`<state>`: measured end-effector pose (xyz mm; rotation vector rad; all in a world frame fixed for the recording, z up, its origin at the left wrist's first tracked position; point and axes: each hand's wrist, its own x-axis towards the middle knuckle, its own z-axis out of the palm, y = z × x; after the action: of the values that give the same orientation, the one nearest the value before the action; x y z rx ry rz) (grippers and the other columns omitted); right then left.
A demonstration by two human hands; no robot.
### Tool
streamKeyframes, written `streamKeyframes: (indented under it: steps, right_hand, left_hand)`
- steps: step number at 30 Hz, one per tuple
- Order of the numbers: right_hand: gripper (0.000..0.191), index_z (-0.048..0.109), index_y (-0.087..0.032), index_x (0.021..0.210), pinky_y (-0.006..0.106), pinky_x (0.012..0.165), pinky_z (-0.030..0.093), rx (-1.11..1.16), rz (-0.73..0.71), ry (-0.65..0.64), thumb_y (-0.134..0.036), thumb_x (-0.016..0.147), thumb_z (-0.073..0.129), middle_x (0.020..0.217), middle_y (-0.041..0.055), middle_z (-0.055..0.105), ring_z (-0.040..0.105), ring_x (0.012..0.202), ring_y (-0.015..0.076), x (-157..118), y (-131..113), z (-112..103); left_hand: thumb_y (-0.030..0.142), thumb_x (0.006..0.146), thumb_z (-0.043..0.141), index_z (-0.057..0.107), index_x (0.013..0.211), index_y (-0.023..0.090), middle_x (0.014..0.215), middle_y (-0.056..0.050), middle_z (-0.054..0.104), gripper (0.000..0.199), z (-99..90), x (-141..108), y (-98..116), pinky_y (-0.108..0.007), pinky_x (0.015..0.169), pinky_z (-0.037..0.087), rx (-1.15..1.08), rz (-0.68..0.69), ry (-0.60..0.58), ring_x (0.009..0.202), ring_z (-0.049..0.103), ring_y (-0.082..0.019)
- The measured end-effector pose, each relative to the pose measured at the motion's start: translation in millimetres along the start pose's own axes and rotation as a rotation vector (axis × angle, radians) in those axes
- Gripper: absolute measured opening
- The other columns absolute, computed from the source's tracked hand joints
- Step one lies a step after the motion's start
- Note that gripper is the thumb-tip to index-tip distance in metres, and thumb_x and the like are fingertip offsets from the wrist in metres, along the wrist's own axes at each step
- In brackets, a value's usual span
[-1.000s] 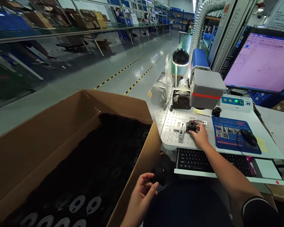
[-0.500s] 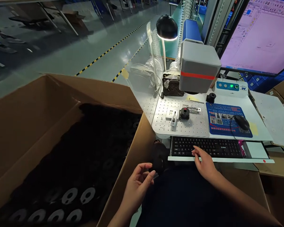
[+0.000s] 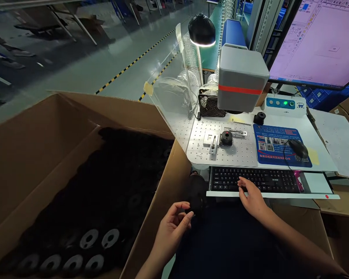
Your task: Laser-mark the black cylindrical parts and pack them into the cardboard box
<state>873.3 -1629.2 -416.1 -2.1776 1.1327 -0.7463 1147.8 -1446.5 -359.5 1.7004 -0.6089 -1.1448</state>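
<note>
My left hand [image 3: 174, 224] is beside the carton wall, its thumb and fingertips curled close together on something dark that blends into the dark background. My right hand [image 3: 251, 197] rests at the front edge of the black keyboard [image 3: 267, 180], fingers loosely spread over the lower keys and holding nothing. On the perforated metal plate [image 3: 241, 155], a black round part [image 3: 226, 138] with a red dot on top sits against small metal stops. Above and behind it is the grey machine head [image 3: 242, 73] with a red stripe.
At left, an open carton [image 3: 163, 186] holds many black parts, several showing pale rings. Another black part [image 3: 259, 118] stands near the control box [image 3: 285, 105]. A mouse [image 3: 298, 148] lies on a blue mat [image 3: 279, 155]. A lamp [image 3: 202, 30], fan [image 3: 212, 105] and monitor [image 3: 317, 42] stand behind.
The view has shifted slightly. My left hand has moved a little to the right; my right hand stays at the keyboard. The small drawing on the monitor looks different.
</note>
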Motion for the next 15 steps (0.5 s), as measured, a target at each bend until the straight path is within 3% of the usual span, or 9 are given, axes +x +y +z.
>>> streamKeyframes:
  steps: [4,8,11,15]
  right_hand:
    - [0.042,0.060,-0.024,0.141,0.051,0.101,0.063,-0.013,-0.059,0.069,-0.024,0.099,0.055,0.122,0.0107,0.076,0.075,0.109,0.0266,34,-5,-8]
    - [0.036,0.062,-0.023,0.134,0.048,0.095,0.062,-0.009,-0.109,0.136,-0.026,0.099,0.054,0.117,0.0110,0.075,0.074,0.100,0.0252,80,-10,-13]
    - [0.036,0.063,-0.021,0.130,0.046,0.090,0.061,-0.014,-0.071,0.157,-0.030,0.096,0.058,0.117,0.0119,0.072,0.070,0.095,0.0248,116,-14,-13]
    - [0.054,0.062,-0.019,0.133,0.047,0.091,0.060,-0.033,0.059,0.161,-0.044,0.087,0.075,0.126,0.0143,0.065,0.066,0.091,0.0246,161,-16,-6]
  left_hand:
    - [0.066,0.082,0.078,0.063,0.103,0.022,0.076,0.002,0.059,0.050,1.3,-2,3,-0.025,0.051,0.043,-0.007,-0.018,-0.013,0.058,0.052,-0.014]
    - [0.067,0.081,0.079,0.064,0.093,0.021,0.082,0.001,0.058,0.050,2.0,-2,-1,-0.022,0.048,0.035,-0.009,-0.028,-0.048,0.057,0.044,-0.011]
    - [0.067,0.079,0.082,0.065,0.086,0.019,0.076,0.001,0.055,0.051,0.5,-2,1,-0.021,0.049,0.032,-0.031,-0.027,-0.072,0.058,0.041,-0.010]
    - [0.063,0.078,0.085,0.060,0.086,0.020,0.068,0.005,0.047,0.051,-6.8,-3,9,-0.020,0.051,0.029,-0.313,-0.162,-0.134,0.053,0.031,-0.007]
